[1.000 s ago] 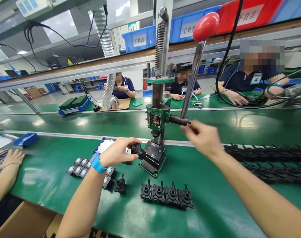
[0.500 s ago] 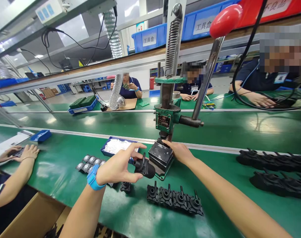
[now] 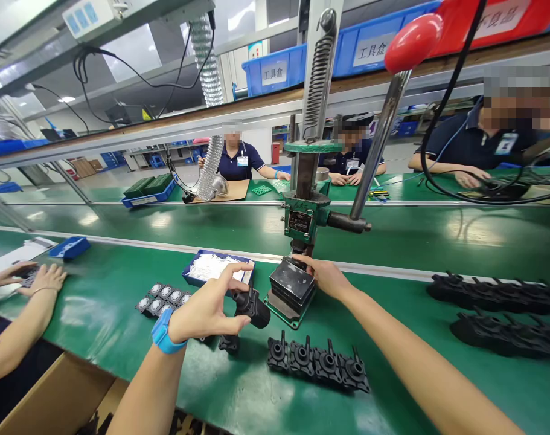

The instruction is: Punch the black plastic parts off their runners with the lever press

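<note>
Between the thumb and fingers of my left hand (image 3: 211, 305) is a black plastic part (image 3: 253, 307) with a short stem, held above the green bench. My right hand (image 3: 322, 275) reaches to the back of the black metal block (image 3: 293, 283) under the green hand press (image 3: 302, 217). Its fingertips are at the foot of the press ram, and what they hold, if anything, is hidden there. In front of the block stands a row of several black parts (image 3: 317, 362). A single black part (image 3: 229, 343) is partly below my left hand.
A blue tray of white pieces (image 3: 218, 266) lies behind my left hand, near parts with white discs (image 3: 166, 294). More black parts (image 3: 496, 290) line the right. The press lever (image 3: 378, 145) rises overhead. A co-worker's hands (image 3: 43, 278) are at left.
My left hand has moved slightly left with the black part, which has turned a little. My right hand stays behind the block. Across the bench, a person's arm now reaches out to the side.
</note>
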`<act>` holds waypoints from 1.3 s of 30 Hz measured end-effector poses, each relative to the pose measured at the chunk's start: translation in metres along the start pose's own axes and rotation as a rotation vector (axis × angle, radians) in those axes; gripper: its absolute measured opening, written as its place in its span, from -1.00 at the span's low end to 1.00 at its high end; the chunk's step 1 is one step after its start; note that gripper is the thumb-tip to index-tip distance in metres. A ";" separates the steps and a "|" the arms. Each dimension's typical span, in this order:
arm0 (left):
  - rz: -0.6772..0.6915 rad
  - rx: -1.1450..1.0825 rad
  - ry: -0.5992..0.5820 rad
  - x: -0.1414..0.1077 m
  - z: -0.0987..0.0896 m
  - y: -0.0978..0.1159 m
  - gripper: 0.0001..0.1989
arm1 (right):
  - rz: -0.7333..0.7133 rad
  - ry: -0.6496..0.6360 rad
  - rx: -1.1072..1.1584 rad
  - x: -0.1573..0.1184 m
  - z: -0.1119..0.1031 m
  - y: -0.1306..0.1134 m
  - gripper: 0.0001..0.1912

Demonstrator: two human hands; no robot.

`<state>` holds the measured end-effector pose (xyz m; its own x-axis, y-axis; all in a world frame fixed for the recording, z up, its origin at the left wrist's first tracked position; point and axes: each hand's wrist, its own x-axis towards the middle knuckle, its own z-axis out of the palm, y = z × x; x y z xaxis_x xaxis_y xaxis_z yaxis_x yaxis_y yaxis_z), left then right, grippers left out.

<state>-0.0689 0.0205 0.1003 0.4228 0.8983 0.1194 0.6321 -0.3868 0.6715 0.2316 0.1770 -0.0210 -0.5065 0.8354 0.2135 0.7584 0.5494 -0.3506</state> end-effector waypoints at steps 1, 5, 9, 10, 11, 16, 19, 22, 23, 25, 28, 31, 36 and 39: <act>0.004 0.006 0.014 -0.001 0.000 -0.001 -0.18 | -0.010 -0.030 -0.015 0.002 -0.003 0.000 -0.60; -0.006 0.011 0.033 -0.004 0.002 -0.006 -0.18 | -0.012 -0.096 -0.073 0.010 -0.006 0.000 -0.54; -0.014 0.010 0.029 -0.004 0.003 -0.009 -0.17 | -0.018 -0.097 -0.079 0.008 -0.004 -0.004 -0.56; -0.015 0.010 0.026 -0.004 0.004 -0.010 -0.17 | -0.034 -0.094 -0.070 0.006 -0.004 -0.004 -0.58; -0.014 0.012 0.023 -0.005 0.004 -0.010 -0.17 | -0.054 -0.091 -0.058 0.005 -0.004 -0.005 -0.59; -0.012 0.026 0.032 -0.006 0.006 -0.012 -0.16 | -0.107 -0.035 -0.013 0.002 -0.003 -0.004 -0.68; -0.006 0.036 0.048 -0.008 0.008 -0.013 -0.16 | -0.111 0.014 -0.008 0.001 -0.001 -0.002 -0.72; -0.005 0.033 0.053 -0.008 0.010 -0.013 -0.17 | -0.133 0.042 -0.008 -0.001 0.000 0.000 -0.75; -0.010 0.032 0.050 -0.008 0.010 -0.014 -0.18 | -0.141 0.047 -0.007 -0.002 0.000 0.001 -0.74; -0.016 0.030 0.046 -0.008 0.010 -0.014 -0.18 | -0.154 0.057 0.000 -0.004 -0.002 0.002 -0.67; -0.005 0.033 0.051 -0.007 0.009 -0.013 -0.19 | -0.172 0.068 0.034 -0.002 -0.005 0.000 -0.60; -0.010 0.029 0.055 -0.008 0.008 -0.013 -0.15 | -0.198 0.066 0.104 0.001 -0.008 -0.004 -0.68; -0.063 0.014 0.061 -0.014 0.004 -0.018 -0.14 | -0.111 0.211 0.219 -0.009 -0.012 -0.007 -0.82; -0.075 0.006 0.058 -0.015 0.004 -0.024 -0.13 | 0.043 0.408 0.259 -0.029 -0.018 -0.006 -0.66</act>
<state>-0.0880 0.0153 0.0799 0.3361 0.9353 0.1111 0.6642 -0.3190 0.6761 0.2489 0.1497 -0.0081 -0.2350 0.8237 0.5161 0.6215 0.5356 -0.5717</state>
